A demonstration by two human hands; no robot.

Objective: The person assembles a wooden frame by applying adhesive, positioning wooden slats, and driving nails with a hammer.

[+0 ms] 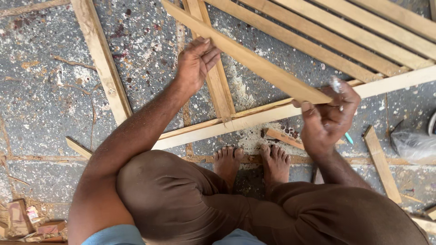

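— What step was in hand there?

— The person squatted over a wooden frame (254, 119) on the floor, holding a loose wooden slat (247, 58) slantwise above it. The left hand (195, 63) cupped the slat's upper stretch, fingers curled loosely against its near edge. The right hand (327, 115) pinched the slat's lower end just above the frame's long rail, and gripped a small pale object I couldn't identify.

— And the next move?

— I'd judge the slat was being positioned; lowering it square among the fixed slats (345, 36) would need both ends steady.

— The surroundings?

— A speckled, paint-spattered concrete floor (45, 100), offcuts (381, 163) right of the frame, a plastic bag (415, 146) beyond them, both bare feet (252, 159) just below the rail.
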